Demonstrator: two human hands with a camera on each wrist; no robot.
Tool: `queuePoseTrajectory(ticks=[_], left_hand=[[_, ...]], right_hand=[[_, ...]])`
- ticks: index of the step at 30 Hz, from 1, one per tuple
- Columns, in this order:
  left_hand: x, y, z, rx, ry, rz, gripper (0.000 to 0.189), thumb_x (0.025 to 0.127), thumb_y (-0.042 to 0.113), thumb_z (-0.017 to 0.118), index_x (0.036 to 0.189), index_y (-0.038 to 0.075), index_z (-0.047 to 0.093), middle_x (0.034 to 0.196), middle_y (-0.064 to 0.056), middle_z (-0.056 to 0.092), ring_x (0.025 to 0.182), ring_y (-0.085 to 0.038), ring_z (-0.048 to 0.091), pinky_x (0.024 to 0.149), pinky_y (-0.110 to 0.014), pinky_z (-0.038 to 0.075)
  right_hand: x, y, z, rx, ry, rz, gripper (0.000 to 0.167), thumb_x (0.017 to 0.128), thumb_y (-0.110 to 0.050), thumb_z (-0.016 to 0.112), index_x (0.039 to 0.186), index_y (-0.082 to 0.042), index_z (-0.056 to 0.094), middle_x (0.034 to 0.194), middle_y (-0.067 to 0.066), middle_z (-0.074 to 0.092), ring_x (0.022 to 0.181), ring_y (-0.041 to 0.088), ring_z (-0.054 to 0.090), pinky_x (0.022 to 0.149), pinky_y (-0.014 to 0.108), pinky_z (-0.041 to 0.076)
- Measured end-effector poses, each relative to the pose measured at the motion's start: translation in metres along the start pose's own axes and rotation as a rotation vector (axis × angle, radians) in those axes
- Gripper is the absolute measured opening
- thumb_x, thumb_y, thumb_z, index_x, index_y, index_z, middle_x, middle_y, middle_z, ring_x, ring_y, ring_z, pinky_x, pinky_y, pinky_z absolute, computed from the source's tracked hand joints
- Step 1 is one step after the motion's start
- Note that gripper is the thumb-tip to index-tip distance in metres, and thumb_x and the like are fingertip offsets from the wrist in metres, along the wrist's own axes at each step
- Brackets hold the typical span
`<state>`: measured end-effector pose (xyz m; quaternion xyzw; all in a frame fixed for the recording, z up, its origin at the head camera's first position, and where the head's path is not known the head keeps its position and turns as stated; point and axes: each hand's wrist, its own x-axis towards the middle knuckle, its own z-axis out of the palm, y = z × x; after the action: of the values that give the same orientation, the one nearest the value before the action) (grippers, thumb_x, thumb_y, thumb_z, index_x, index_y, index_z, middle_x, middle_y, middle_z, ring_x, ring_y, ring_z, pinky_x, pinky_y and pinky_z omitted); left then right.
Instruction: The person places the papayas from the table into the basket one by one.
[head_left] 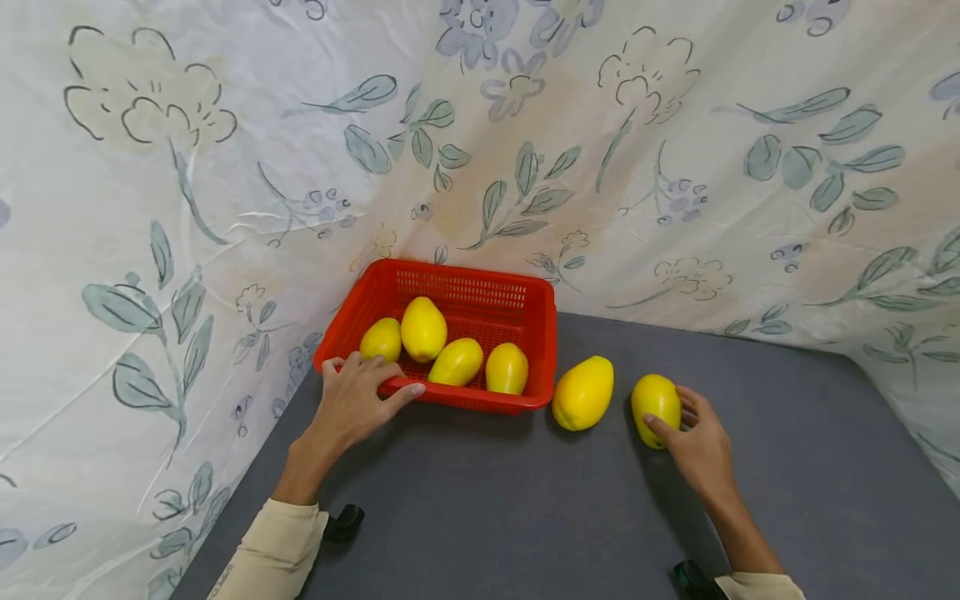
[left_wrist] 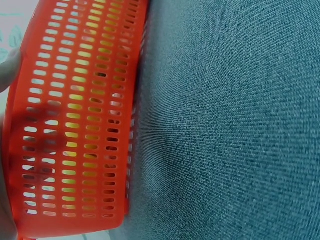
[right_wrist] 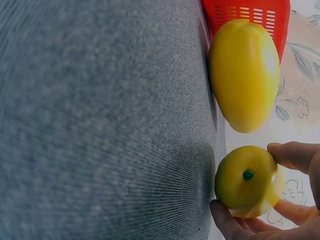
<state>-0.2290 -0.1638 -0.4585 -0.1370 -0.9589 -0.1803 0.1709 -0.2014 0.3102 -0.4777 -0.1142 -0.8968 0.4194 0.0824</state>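
Left hand (head_left: 352, 404): fingers bent over the rim of the red basket (head_left: 468, 398), thumb along its front edge, holding it.
Red basket: in that grip, extending to its right; likely light and slightly flexible, best taken by the rim.
Four mangoes (head_left: 423, 329): inside, just beyond and right of the left grip.
Loose mango (head_left: 582, 393): on the grey tabletop (head_left: 487, 492), between both grips, nearer the right.
Held mango (head_left: 651, 407): within the right grip; looks firm, smooth, perhaps slippery, probably best held round its girth.
Right hand (head_left: 701, 446): parted only to the fruit's width, thumb and fingers on opposite sides, gripping it.
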Motion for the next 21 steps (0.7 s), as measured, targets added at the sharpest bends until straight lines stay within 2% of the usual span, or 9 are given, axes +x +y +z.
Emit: queuePoseTrajectory(ticks=[21], left_hand=[[0.001, 0.001, -0.001, 0.002, -0.008, -0.004, 0.05, 0.095, 0.059, 0.066, 0.117, 0.016, 0.078, 0.114, -0.01, 0.072, 0.103, -0.032, 0.054, 0.09, -0.06, 0.03]], right_hand=[[-0.004, -0.011, -0.006, 0.038, 0.031, -0.012, 0.087, 0.1, -0.037, 0.074, 0.167, -0.007, 0.028, 0.164, 0.03, 0.037, 0.146, 0.051, 0.041, 0.109, 0.07, 0.043]])
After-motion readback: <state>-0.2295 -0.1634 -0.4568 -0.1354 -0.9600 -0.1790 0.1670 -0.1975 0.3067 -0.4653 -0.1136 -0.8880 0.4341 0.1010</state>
